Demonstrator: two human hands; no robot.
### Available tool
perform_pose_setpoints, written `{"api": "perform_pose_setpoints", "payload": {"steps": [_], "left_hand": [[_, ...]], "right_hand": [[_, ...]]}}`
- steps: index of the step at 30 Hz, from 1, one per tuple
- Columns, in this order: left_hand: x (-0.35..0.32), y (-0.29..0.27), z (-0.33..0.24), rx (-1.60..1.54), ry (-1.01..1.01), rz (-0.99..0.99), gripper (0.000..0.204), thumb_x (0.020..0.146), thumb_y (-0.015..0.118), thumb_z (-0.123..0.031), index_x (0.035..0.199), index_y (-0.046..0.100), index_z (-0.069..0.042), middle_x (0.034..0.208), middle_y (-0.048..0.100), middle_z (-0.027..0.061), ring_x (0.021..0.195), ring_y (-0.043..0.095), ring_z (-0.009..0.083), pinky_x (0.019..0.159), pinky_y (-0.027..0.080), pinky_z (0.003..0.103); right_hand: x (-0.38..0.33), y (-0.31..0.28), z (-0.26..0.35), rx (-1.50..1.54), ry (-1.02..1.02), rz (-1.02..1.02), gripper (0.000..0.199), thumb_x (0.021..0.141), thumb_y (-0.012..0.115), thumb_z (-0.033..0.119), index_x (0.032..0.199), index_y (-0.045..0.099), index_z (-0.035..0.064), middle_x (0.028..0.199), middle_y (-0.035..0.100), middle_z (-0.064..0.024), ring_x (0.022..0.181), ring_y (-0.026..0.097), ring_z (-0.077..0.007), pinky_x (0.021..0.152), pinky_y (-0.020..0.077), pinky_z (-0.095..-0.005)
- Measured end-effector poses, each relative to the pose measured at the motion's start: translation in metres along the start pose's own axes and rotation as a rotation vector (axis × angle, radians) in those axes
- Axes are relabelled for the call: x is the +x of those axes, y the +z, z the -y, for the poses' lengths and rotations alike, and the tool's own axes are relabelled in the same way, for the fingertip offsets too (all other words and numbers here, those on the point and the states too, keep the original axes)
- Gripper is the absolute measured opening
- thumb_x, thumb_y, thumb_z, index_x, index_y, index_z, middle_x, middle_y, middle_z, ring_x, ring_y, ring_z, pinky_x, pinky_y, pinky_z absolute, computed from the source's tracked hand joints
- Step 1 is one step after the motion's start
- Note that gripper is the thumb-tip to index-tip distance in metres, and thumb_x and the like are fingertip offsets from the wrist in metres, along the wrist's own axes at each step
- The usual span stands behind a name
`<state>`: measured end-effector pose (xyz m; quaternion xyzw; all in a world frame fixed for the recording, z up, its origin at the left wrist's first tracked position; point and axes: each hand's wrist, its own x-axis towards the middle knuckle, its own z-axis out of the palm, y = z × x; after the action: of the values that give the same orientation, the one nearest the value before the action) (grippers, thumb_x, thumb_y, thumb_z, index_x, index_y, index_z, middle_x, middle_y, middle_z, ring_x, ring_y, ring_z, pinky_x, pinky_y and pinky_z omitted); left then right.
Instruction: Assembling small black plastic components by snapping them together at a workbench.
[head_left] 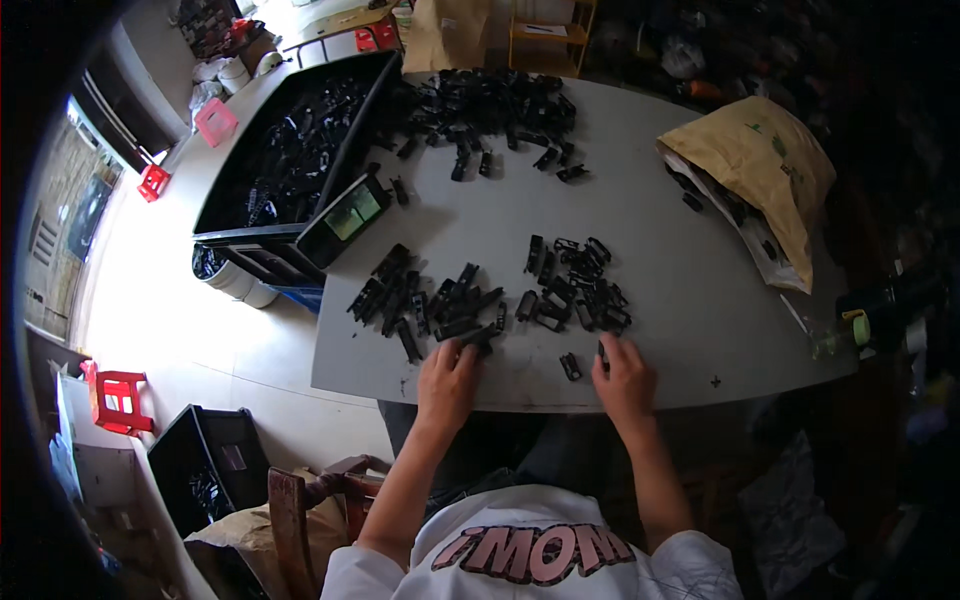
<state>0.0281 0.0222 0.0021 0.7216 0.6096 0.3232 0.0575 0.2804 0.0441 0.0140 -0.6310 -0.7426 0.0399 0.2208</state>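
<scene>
Black crate (pixel 240 215) brims with black parts — left hand (pixel 447 380) and right hand (pixel 624 378) apart, grips unclear.

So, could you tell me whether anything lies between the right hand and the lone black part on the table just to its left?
Nothing visible does. The right hand rests at the table's near edge, and only bare grey surface separates it from the lone black part. The left hand is further left, touching the left heap of black parts.
</scene>
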Motion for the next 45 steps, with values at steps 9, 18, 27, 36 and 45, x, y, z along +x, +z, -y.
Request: {"api": "perform_pose_setpoints", "payload": {"steps": [9,18,27,36,45], "left_hand": [[-0.009,0.0,-0.004,-0.438,-0.062,0.02,0.019,0.076,0.065,0.003,0.092,0.056,-0.003,0.092,0.058,0.009,0.077,0.062,0.0224,0.066,0.05,0.03],[-0.028,0.007,-0.004,-0.665,-0.294,0.237,0.031,0.077,0.066,0.005,0.107,0.062,-0.002,0.093,0.064,0.0087,0.08,0.061,0.0151,0.068,0.049,0.026],[-0.022,0.001,-0.011,-0.647,-0.303,0.258,0.028,0.077,0.066,0.003,0.103,0.064,-0.002,0.096,0.066,0.011,0.083,0.063,0.016,0.072,0.05,0.027],[-0.02,0.002,-0.006,-0.731,-0.358,0.403,0.032,0.078,0.066,0.002,0.109,0.061,-0.001,0.085,0.067,0.0102,0.072,0.062,0.0098,0.067,0.051,0.025],[-0.023,0.005,-0.019,-0.788,-0.329,0.306,0.035,0.083,0.057,0.001,0.117,0.054,-0.001,0.09,0.066,0.0164,0.078,0.067,0.0213,0.07,0.051,0.029]], "right_hand": [[-0.012,-0.016,-0.029,-0.034,-0.132,0.273,0.031,0.075,0.061,0.002,0.105,0.06,0.0106,0.093,0.057,-0.0093,0.077,0.06,-0.033,0.064,0.0495,-0.0408],[-0.013,-0.007,0.025,0.159,0.035,0.044,0.027,0.074,0.07,0.015,0.095,0.058,0.0044,0.092,0.057,-0.0119,0.08,0.06,-0.0324,0.066,0.0492,-0.0408],[-0.001,0.014,0.043,-0.1,0.182,0.211,0.022,0.076,0.067,0.02,0.088,0.056,0.0051,0.087,0.055,-0.0117,0.079,0.06,-0.0318,0.064,0.0486,-0.0413],[-0.001,0.006,0.067,0.421,-0.256,0.249,0.027,0.069,0.07,0.009,0.094,0.06,0.0065,0.091,0.053,-0.0099,0.084,0.057,-0.0287,0.07,0.0491,-0.0399],[-0.011,0.011,0.076,0.477,-0.235,0.212,0.028,0.068,0.071,-0.001,0.093,0.059,-0.0013,0.093,0.054,-0.0087,0.08,0.057,-0.0196,0.064,0.0484,-0.0292]]}}
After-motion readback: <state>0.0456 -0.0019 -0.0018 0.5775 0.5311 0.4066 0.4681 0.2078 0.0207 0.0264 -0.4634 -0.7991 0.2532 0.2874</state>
